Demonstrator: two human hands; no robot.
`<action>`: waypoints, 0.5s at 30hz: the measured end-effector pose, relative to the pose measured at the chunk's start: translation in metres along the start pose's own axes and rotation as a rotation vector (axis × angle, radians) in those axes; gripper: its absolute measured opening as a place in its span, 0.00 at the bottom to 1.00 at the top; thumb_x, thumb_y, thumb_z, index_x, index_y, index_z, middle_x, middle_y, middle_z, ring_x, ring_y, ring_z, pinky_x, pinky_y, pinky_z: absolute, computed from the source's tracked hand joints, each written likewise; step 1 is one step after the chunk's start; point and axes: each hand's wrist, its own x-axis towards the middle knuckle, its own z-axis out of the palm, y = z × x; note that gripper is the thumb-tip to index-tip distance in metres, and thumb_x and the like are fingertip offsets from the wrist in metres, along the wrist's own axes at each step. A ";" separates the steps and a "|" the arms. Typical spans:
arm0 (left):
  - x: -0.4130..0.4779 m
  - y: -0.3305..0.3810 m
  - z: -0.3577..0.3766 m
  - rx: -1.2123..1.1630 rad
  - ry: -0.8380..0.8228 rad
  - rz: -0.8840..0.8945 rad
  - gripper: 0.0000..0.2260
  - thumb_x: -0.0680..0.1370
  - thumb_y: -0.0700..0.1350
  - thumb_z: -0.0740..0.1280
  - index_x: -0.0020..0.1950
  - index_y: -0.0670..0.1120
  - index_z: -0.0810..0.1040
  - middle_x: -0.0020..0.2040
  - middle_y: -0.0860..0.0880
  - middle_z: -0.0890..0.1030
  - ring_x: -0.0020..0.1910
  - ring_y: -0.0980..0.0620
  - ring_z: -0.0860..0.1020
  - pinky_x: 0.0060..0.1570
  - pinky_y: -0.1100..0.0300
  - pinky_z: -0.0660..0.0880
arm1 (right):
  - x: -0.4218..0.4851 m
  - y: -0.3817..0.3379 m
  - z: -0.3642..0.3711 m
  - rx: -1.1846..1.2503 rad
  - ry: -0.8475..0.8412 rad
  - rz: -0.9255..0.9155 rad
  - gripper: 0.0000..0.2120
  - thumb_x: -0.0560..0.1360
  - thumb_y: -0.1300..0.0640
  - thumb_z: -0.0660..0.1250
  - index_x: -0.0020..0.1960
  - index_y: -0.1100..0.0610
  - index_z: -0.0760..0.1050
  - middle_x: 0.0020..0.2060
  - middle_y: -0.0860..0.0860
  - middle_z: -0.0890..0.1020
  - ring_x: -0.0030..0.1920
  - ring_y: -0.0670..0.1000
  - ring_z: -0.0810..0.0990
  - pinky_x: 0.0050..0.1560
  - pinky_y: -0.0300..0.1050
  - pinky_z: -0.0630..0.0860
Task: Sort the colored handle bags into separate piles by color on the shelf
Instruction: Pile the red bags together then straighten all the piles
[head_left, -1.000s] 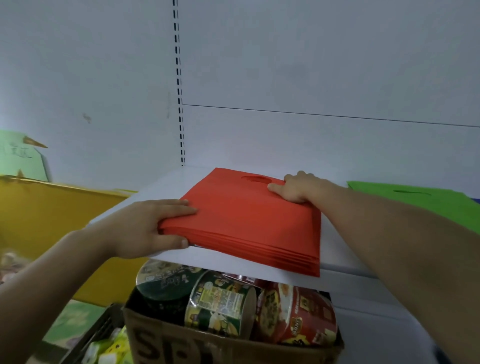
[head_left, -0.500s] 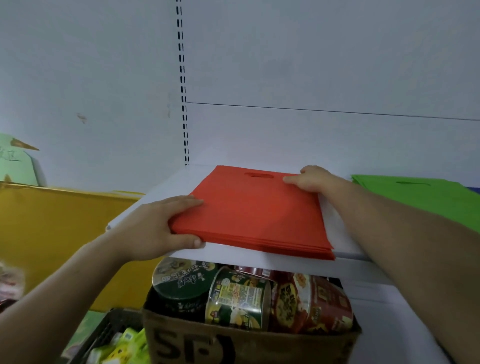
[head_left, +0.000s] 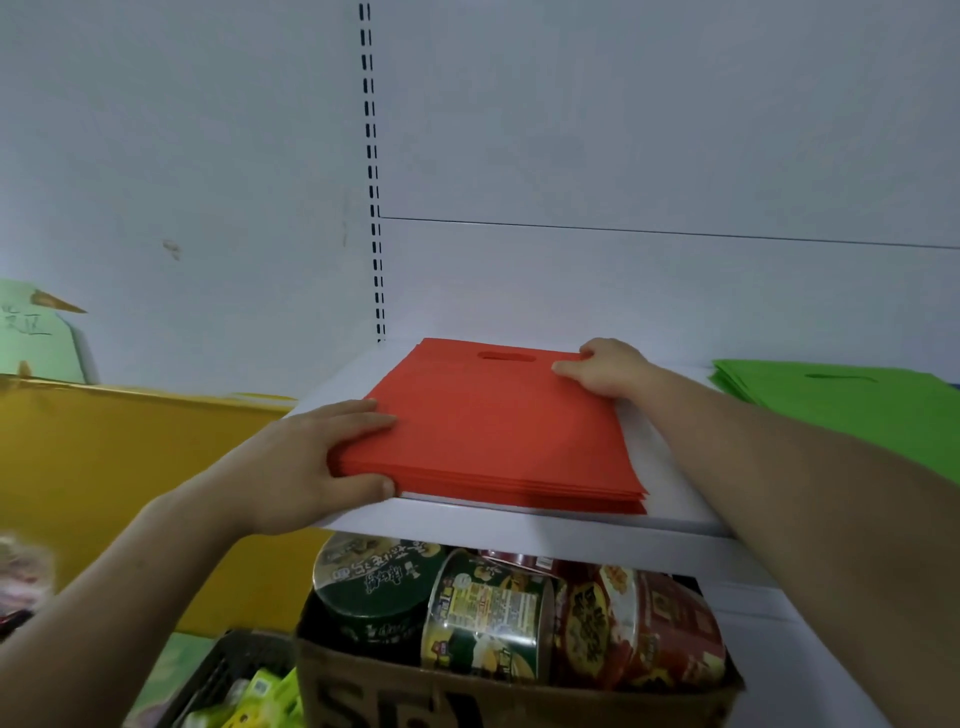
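While it waits right under the shelf lip, cardboard box (head_left: 467, 696): packed with noodle cups (head_left: 483, 608), and that's where any slipped bag would land.
Left hand (head_left: 317, 462): fingers flat over the top, thumb against the near edge, gripping the near-left corner of the red bags (head_left: 498, 431).
Red bags, place: stacked on the white shelf (head_left: 670, 467), near edge right at the front lip, layers slightly fanned at the near-right corner.
Risk: release unevenly or shove hard and, I'd judge, the top sheets skate off (thin, loose stack) over the lip.
Right hand (head_left: 608, 366): fingers curled round the far-right corner, holding it.
Pointing: handle slot (head_left: 506, 357) at the far end, toward the back wall (head_left: 623, 286); long axis looks front-to-back, slightly skewed.
Green pile (head_left: 831, 400): well apart, rightward; a sideways drift could muddle colours.
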 end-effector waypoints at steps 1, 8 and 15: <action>0.000 -0.001 0.000 0.017 -0.005 -0.012 0.52 0.50 0.85 0.49 0.71 0.65 0.61 0.73 0.64 0.59 0.71 0.58 0.62 0.70 0.58 0.59 | 0.002 -0.002 0.001 0.012 -0.002 -0.007 0.35 0.74 0.38 0.64 0.73 0.59 0.64 0.71 0.55 0.68 0.70 0.56 0.67 0.67 0.46 0.65; -0.004 -0.005 0.003 0.009 0.094 -0.036 0.51 0.49 0.85 0.51 0.69 0.65 0.64 0.68 0.67 0.60 0.70 0.58 0.64 0.68 0.59 0.61 | 0.018 -0.016 0.010 0.060 0.001 0.010 0.40 0.72 0.35 0.63 0.75 0.58 0.61 0.73 0.57 0.63 0.71 0.57 0.65 0.68 0.47 0.64; -0.004 -0.011 0.000 0.100 0.069 -0.077 0.53 0.50 0.85 0.46 0.72 0.63 0.61 0.74 0.61 0.59 0.72 0.55 0.63 0.69 0.57 0.60 | 0.027 -0.031 0.023 -0.107 -0.061 -0.006 0.46 0.67 0.24 0.51 0.75 0.51 0.60 0.73 0.55 0.64 0.73 0.59 0.61 0.71 0.54 0.60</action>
